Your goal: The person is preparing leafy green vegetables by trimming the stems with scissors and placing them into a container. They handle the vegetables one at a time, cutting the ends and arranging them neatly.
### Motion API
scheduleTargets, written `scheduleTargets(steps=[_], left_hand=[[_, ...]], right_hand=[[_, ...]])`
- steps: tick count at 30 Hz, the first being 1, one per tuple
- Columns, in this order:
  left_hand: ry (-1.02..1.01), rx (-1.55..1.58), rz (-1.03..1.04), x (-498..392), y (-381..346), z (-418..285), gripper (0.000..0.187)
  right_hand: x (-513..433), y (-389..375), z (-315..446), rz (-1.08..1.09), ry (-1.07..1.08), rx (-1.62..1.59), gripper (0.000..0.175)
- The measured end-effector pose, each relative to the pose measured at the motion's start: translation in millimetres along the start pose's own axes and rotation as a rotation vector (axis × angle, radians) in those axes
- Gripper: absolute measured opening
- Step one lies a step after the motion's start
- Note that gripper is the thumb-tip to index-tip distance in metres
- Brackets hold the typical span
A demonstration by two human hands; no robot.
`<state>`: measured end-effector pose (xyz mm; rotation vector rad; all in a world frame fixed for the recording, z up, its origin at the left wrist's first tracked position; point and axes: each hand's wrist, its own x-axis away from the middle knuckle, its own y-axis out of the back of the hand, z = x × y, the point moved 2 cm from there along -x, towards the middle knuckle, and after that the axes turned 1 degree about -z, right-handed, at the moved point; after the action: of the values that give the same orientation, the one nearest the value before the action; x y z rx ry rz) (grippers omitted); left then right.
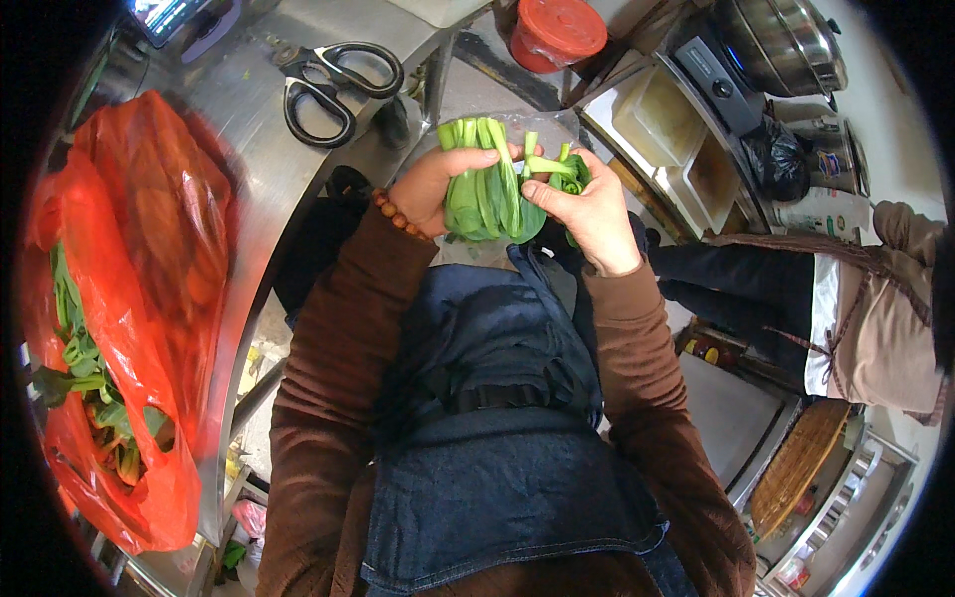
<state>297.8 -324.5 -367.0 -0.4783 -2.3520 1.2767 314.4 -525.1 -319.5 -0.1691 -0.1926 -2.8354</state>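
Observation:
My left hand (pixel 436 183), with a beaded bracelet at the wrist, grips a bunch of leafy green stalks (pixel 481 201), their pale cut ends pointing away from me. My right hand (pixel 589 201) pinches a smaller green sprig (pixel 563 172) with short pale stems beside the bunch. Both hands are above my lap, over a clear plastic bag that is partly hidden. Black-handled scissors (pixel 321 112) lie on the steel table to the left. A red plastic bag (pixel 134 298) on that table is open and shows more leafy greens (pixel 89 366).
The steel table (pixel 254 157) curves along my left. A red lidded tub (pixel 556 33) stands ahead. To the right are white containers (pixel 660 112), a steel pot (pixel 783 45) on a cooker, and another person (pixel 865 321) in an apron. A phone (pixel 168 15) lights the top left.

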Motion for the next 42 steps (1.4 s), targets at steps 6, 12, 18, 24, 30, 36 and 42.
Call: scheduleTargets(steps=[6, 12, 18, 24, 30, 36, 42], left_hand=[[0.053, 0.134, 0.078, 7, -5, -4, 0.053], [0.003, 0.058, 0.129, 4, -5, -2, 0.037], [0.019, 0.085, 0.143, 0, -3, 0, 0.031], [-0.022, -0.086, -0.036, 0, 0, 0, 0.029], [-0.068, -0.221, -0.156, -5, 8, 9, 0.026], [-0.177, -0.357, -0.145, -10, 18, 18, 0.026], [-0.134, -0.258, -0.112, -8, 18, 17, 0.027]], right_hand=[[-4, 17, -1, -0.004, -0.139, -0.185, 0.026], [-6, 34, -4, 0.013, -0.119, -0.234, 0.032], [-4, 37, -7, 0.030, -0.133, -0.296, 0.039], [-4, 40, -8, 0.032, -0.121, -0.329, 0.027], [-8, 28, -10, 0.027, -0.092, -0.334, 0.022], [-3, -9, -7, 0.111, -0.024, -0.238, 0.027], [-7, -4, -11, 0.057, -0.158, -0.210, 0.030]])
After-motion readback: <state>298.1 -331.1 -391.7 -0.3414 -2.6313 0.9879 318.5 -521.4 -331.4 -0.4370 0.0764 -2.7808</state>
